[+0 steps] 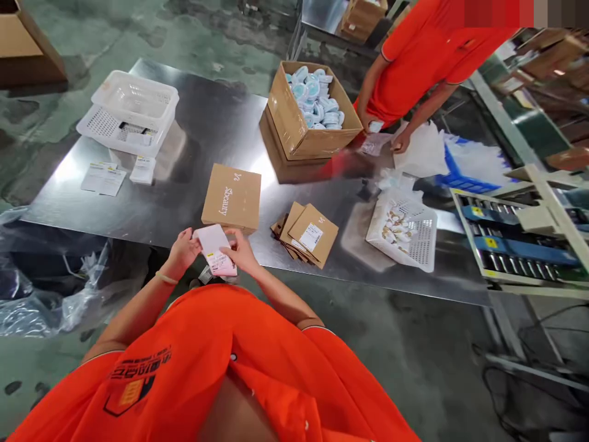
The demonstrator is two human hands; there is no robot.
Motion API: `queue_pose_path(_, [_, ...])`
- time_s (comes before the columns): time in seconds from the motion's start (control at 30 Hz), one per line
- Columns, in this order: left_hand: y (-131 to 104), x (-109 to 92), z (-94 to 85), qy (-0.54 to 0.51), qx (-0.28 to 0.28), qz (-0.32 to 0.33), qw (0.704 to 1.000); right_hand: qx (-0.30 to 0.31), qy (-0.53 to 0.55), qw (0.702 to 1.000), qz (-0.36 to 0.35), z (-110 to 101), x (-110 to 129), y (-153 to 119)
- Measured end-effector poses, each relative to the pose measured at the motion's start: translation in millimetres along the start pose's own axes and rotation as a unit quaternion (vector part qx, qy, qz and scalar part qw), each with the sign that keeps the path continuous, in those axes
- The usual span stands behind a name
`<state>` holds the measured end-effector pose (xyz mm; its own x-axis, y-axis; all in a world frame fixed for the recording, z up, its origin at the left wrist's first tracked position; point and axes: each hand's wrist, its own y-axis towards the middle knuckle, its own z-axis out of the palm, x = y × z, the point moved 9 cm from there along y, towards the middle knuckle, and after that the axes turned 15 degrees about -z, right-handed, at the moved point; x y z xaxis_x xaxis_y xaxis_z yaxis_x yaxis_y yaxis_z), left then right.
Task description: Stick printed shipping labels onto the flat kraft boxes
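Note:
A small pink and white packet (215, 248) with a yellow-marked label is held between my two hands at the table's near edge. My left hand (184, 250) pinches its left side, and my right hand (240, 250) grips its right side. Just beyond them lies a flat brown box (232, 195) with white lettering. To the right of that box is a loose pile of small brown cartons (313, 233), the top one bearing a white label. Labelled white cards (110, 182) and a small stack of similar cards (143, 170) lie at the left.
Stacked white baskets (131, 104) stand at the back left of the metal table (193, 116). A carton (317, 138) of round pale-blue items is at the back. Another person's hands (401, 141) work beside it. Right of centre is a white basket (426, 239); a blue tray (467, 181) sits beyond.

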<state>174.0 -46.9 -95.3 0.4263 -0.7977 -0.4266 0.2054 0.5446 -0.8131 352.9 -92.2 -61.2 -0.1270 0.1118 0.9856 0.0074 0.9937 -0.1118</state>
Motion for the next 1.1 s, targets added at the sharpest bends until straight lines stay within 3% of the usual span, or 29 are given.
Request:
queue_pose_path(0.1, [-19,4,25.6,0.082,0.092,0.047,0.991,-0.038,0.011,0.999,-0.02,-10,16,15])
queue_pose_path(0.2, [-35,1,46.7,0.201,0.125,0.106,0.966,-0.01,0.027,0.999,-0.037,-7,26,27])
queue_pose_path(0.37, [-33,-9,58.0,0.276,0.1,0.1,0.951,-0.026,-0.019,0.998,-0.055,-18,28,23])
queue_pose_path(0.43, [-31,-13,62.2,0.273,0.089,0.106,0.952,-0.047,-0.079,0.991,-0.099,-26,37,18])
queue_pose_path(0.53, [-26,-13,65.4,0.256,0.071,0.103,0.958,-0.061,-0.189,0.961,-0.193,-33,57,11])
queue_pose_path(0.6, [-21,-9,62.4,0.25,0.05,0.087,0.963,-0.074,-0.247,0.941,-0.219,-41,66,12])
queue_pose_path(0.67, [-15,-4,57.8,0.249,0.032,0.066,0.966,-0.094,-0.271,0.934,-0.212,-53,69,19])
queue_pose_path(0.77, [-14,-3,58.0,0.243,0.042,0.074,0.966,-0.099,-0.21,0.96,-0.155,-67,58,34])
queue_pose_path(0.83, [-16,-7,61.2,0.246,0.049,0.102,0.963,-0.066,-0.127,0.984,-0.107,-63,45,42])
queue_pose_path(0.93, [-19,-14,63.7,0.272,0.029,0.143,0.951,-0.022,-0.061,0.995,-0.08,-47,31,44])
queue_pose_path(1.1, [-14,-19,64.3,0.304,-0.015,0.18,0.935,-0.062,-0.175,0.969,-0.166,-41,39,27])
